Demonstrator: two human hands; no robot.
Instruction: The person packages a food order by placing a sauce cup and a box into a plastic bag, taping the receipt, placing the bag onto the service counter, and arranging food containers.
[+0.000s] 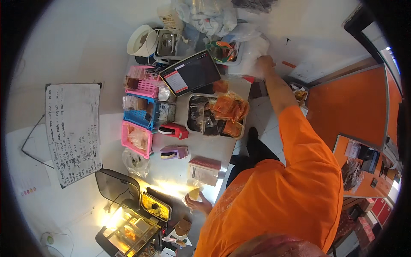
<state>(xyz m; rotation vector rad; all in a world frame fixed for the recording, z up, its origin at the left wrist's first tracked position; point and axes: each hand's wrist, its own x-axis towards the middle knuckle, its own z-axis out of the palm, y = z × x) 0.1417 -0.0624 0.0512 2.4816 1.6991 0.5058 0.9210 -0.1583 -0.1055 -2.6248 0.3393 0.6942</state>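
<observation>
My left hand point(199, 203), low in the view, holds a yellowish food item point(194, 193) in a thin pale wrapper, over the near edge of the steel table point(170, 147). My right arm reaches to the top of the view. There my right hand point(266, 62) is against a stack of white plastic bags point(252, 53); its fingers are partly hidden, so their hold cannot be told. Between the hands stand a tray of orange and dark sachets point(227, 107), a tablet point(191, 73), a red tape dispenser point(179, 131), a purple tape dispenser point(179, 152) and a printed carton point(204, 171).
Pink point(150, 144) and blue point(146, 120) plastic baskets line the wall side. A lit food warmer point(128, 229) and a pan of yellow food point(155, 206) stand at lower left. A bin point(303, 107) stands beyond my right forearm; an orange panel point(346, 106) is at the right.
</observation>
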